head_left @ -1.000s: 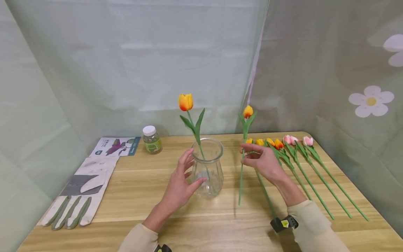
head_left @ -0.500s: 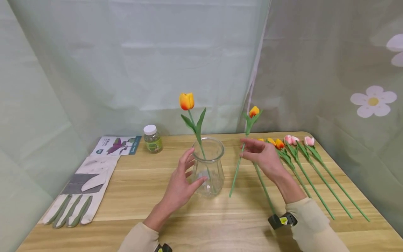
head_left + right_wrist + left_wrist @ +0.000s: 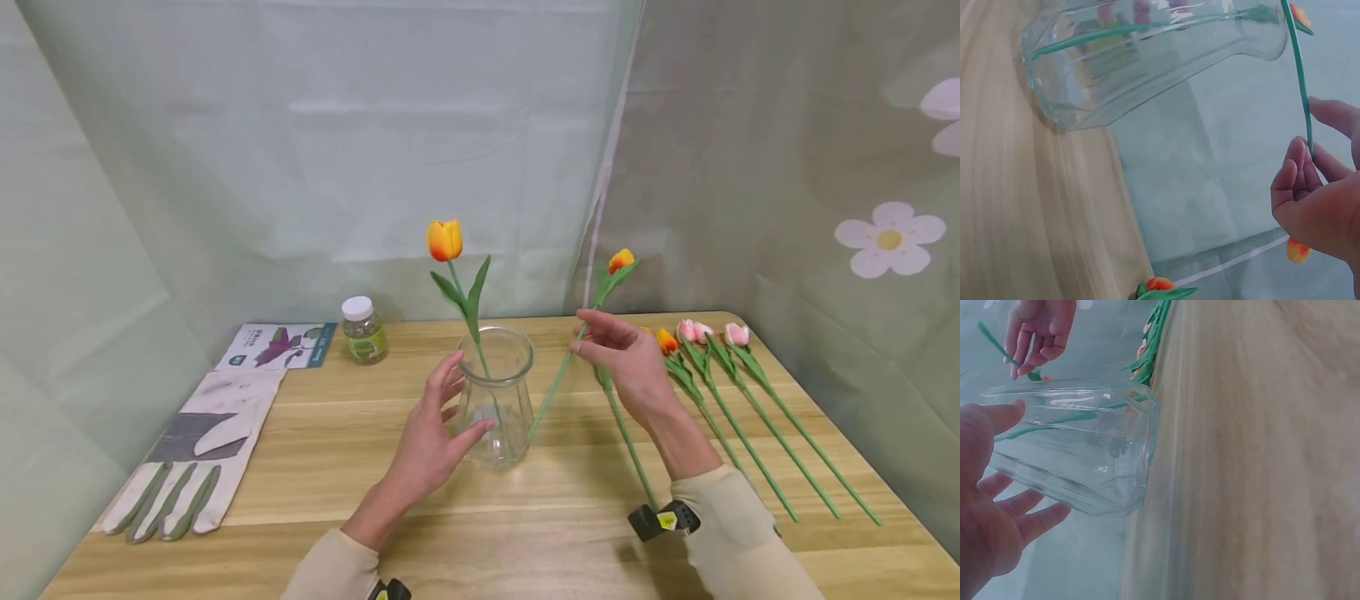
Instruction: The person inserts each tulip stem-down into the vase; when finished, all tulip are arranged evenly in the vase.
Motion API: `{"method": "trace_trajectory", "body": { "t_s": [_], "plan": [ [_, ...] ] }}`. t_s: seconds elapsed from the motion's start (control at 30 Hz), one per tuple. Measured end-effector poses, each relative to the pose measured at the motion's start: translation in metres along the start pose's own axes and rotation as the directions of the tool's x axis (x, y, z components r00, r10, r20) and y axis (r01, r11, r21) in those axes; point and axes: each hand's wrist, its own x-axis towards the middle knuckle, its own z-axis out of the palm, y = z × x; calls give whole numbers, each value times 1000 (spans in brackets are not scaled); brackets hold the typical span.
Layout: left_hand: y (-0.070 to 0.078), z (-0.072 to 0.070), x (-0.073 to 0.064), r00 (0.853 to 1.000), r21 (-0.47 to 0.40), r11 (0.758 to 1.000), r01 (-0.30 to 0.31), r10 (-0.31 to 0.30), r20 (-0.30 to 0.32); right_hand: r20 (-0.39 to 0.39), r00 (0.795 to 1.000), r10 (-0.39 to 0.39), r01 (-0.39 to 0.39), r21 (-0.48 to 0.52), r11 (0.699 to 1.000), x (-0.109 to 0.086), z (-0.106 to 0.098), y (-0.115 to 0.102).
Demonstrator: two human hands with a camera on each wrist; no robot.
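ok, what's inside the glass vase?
One green tulip stem, slanting down; its orange-yellow bloom stands above the rim. In the head view, the left hand covers part of the glass vase, hiding that bit.

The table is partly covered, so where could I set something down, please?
The table is bare between glove and left hand, and between the jar and vase. Its right side is crowded with tulips and the right hand.

Clear glass vase (image 3: 511, 410) upright, yellow-orange tulip (image 3: 472, 311) leaning inside; second tulip (image 3: 619, 263) tilted beside vase, pinched by stem.
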Motion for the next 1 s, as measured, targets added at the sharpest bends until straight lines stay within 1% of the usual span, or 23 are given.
{"method": "trace_trajectory", "body": {
  "t_s": [0.17, 0.33, 0.6, 0.7, 0.77, 1.0],
  "plan": [
    [-1, 0, 1, 1000, 8, 1000, -14, 14, -4, -40, 999, -15, 18, 73, 997, 3, 5, -8],
    [-1, 0, 1, 1000, 9, 1000, -20, 20, -5, -93, 995, -24, 33, 101, 994, 9, 11, -16],
    [-1, 0, 0, 1000, 10, 1000, -16, 16, -6, -198, 979, -40, 78, 190, 979, 19, 21, -27],
    [-1, 0, 0, 1000, 8, 1000, -10, 10, -4, -220, 974, -56, 99, 190, 977, 21, 24, -31],
    [-1, 0, 0, 1000, 5, 1000, -7, 7, -5, -228, 971, -73, 114, 172, 978, 23, 26, -33],
    [-2, 0, -1, 1000, 15, 1000, -21, 21, -11, -226, 962, -152, 173, 76, 982, 26, 30, -37]
  ]
}}
